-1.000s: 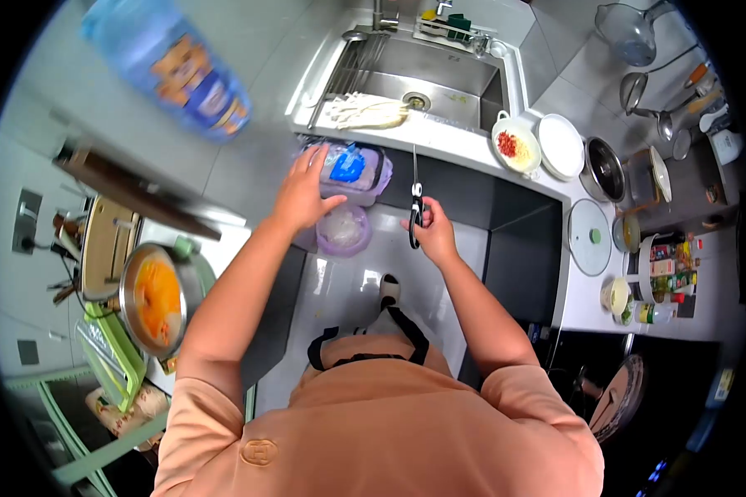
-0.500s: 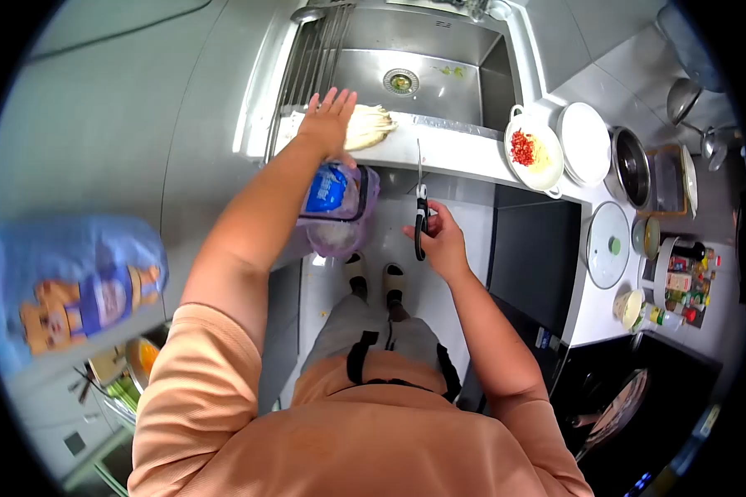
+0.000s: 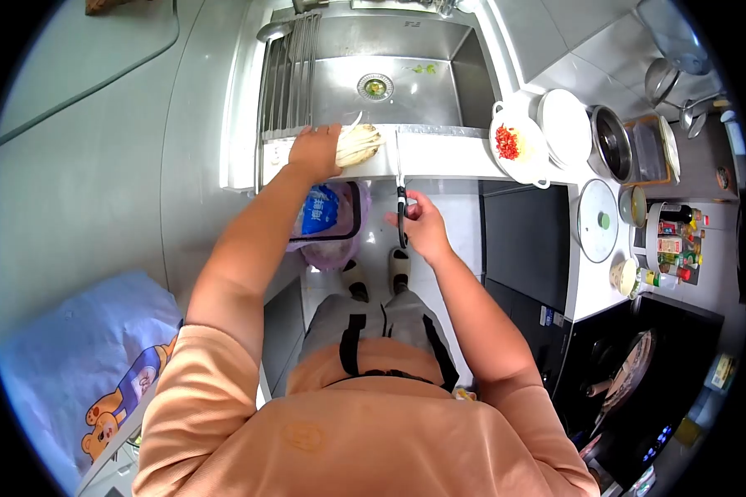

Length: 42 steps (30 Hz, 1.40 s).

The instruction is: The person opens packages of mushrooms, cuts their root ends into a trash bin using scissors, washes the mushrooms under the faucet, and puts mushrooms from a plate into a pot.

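Observation:
A pale bundle of enoki mushrooms [image 3: 360, 147] lies on the white counter strip at the sink's front edge. My left hand [image 3: 313, 155] is closed over the bundle's left end, hiding that part. Lower and to the right, my right hand [image 3: 425, 225] grips black-handled scissors [image 3: 402, 214] by the handles. Their blades point up toward the counter, to the right of the mushrooms and apart from them.
Behind the counter strip is a steel sink [image 3: 340, 79] with a drying rack [image 3: 290, 74]. A white dish [image 3: 532, 159] of chopped red pieces stands right, near stacked plates [image 3: 565, 128] and a glass lid [image 3: 597, 222]. Below hangs a bag-lined bin [image 3: 358, 219].
My left hand went from spread fingers to closed over the mushrooms' left end. My right hand with the scissors shifted slightly left and up in view. The camera view has also shifted.

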### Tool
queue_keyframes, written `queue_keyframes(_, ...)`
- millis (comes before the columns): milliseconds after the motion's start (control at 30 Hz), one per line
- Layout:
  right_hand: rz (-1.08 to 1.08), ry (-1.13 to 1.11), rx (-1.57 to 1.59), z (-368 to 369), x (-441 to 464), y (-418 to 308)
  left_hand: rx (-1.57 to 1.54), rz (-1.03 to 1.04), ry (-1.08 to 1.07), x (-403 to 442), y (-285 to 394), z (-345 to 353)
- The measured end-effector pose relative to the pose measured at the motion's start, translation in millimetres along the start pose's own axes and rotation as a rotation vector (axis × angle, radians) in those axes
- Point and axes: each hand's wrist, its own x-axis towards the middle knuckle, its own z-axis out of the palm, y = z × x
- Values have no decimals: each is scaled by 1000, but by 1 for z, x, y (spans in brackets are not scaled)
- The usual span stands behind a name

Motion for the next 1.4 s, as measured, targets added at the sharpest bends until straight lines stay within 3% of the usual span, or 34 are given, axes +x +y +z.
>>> queue_keyframes(167,-2,-5,14,-10,4,-4,42,-9,139,-10,4,5)
queue_keyframes(433,-65,-254,-83,-49,17,19,-626,-508,275,-90,30,-21)
queue_keyframes(533,-28,-446,-230,-50,30,31,-768,-534,363,-125,14,15)
queue_keyframes(767,43,-848,-598,-10,5,-8,-421,-803,89,-161,44,16)
queue_keyframes(1000,153,-883,-569,14,7,-16,-270,-760,7,-155,56,41)
queue_keyframes(1133,254,-872,-537,24,17,-10,-349,-752,-5,-155,56,47)
queue_keyframes(1267,49,-731,-542,31,30,25,-346,-745,-58,-151,46,56)
queue_keyframes(1400,-15,-696,-482,32,34,32,-330,-715,-116,-148,30,65)
